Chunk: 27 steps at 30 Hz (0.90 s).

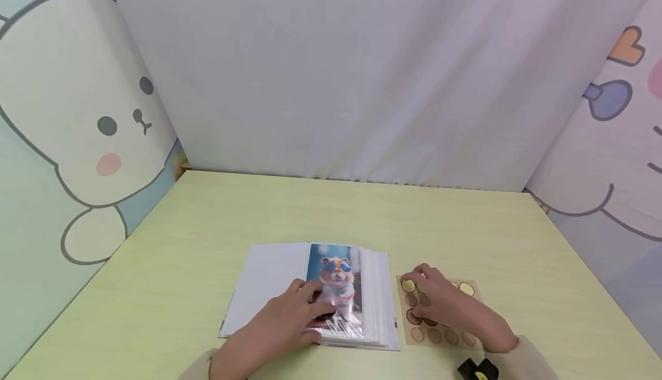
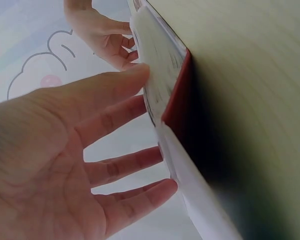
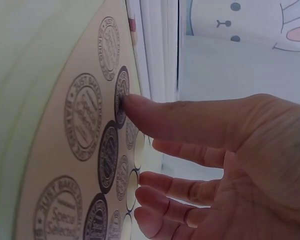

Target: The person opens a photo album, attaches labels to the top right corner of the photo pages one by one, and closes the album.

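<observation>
A photo album (image 1: pixel 276 271) lies spread flat, with a photo (image 1: pixel 337 276) of a hamster in sunglasses under a clear sleeve on its right side. My left hand (image 1: pixel 279 322) rests on the album, covering the photo's lower left. In the left wrist view its thumb and fingers (image 2: pixel 132 202) are spread along the album's surface. To the album's right is a brown sheet of round stickers (image 1: pixel 421 340). Over it reaches my right hand (image 1: pixel 447 302), hiding part of the sheet. The right thumb touches a dark round sticker (image 3: pixel 121 82), and the other fingertips are near the pale yellow ones.
Both things lie on a light wood-patterned table (image 1: pixel 217 213). A plain pale curtain (image 1: pixel 331 69) hangs at the back, with cartoon-printed cloth (image 1: pixel 62 121) at the sides. By the right sleeve is a small black object (image 1: pixel 478 369) with a yellow spot.
</observation>
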Tool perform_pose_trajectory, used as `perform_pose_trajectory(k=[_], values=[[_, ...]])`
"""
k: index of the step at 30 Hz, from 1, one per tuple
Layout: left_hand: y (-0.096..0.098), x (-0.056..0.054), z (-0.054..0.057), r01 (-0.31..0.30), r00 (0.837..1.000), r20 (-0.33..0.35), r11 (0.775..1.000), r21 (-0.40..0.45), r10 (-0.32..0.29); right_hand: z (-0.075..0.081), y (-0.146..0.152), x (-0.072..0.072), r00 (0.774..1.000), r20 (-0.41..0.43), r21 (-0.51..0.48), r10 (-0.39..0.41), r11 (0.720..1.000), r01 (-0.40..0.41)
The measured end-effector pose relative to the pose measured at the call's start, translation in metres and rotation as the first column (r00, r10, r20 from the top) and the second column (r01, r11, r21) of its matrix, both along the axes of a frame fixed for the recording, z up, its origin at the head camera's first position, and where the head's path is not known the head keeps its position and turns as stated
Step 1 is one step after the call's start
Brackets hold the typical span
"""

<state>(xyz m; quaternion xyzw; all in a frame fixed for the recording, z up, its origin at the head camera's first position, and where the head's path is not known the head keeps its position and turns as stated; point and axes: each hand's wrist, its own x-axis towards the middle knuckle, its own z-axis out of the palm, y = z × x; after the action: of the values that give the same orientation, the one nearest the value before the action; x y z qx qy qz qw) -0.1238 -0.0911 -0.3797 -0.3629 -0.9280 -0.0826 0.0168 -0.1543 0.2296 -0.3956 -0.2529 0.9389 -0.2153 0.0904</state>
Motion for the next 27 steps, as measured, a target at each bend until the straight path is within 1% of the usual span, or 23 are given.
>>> perform_pose_trajectory(k=[3, 7, 11, 18, 23, 27], values=[[0.0002, -0.0005, 0.0002, -0.002, 1.0, 0.008, 1.0, -0.003, 0.002, -0.0021, 0.0001, -0.001, 1.0, 0.0, -0.018, 0.005, 1.0, -0.005], [0.0006, -0.0006, 0.0004, -0.007, 1.0, 0.023, 1.0, -0.002, 0.007, -0.004, 0.0002, -0.0019, 1.0, -0.008, -0.003, 0.004, 1.0, -0.004], [0.0007, -0.0005, 0.0002, -0.008, 1.0, 0.019, 1.0, -0.001, 0.008, -0.0051, -0.0007, -0.002, 1.0, -0.002, 0.013, 0.0, 1.0, 0.0], [0.0006, 0.0001, 0.0006, -0.005, 1.0, -0.003, 1.0, -0.008, 0.005, -0.0065, -0.0025, -0.0002, 0.998, -0.067, 0.029, 0.013, 1.0, -0.011], [0.001, 0.0001, 0.0004, -0.005, 1.0, -0.004, 1.0, -0.017, 0.004, -0.0079, -0.0027, 0.0008, 0.998, -0.061, 0.001, 0.007, 1.0, -0.007], [0.0017, -0.0001, -0.0006, -0.006, 1.0, -0.008, 1.0, -0.023, 0.006, -0.0077, -0.0022, 0.0008, 0.999, -0.048, -0.003, 0.002, 1.0, -0.003]])
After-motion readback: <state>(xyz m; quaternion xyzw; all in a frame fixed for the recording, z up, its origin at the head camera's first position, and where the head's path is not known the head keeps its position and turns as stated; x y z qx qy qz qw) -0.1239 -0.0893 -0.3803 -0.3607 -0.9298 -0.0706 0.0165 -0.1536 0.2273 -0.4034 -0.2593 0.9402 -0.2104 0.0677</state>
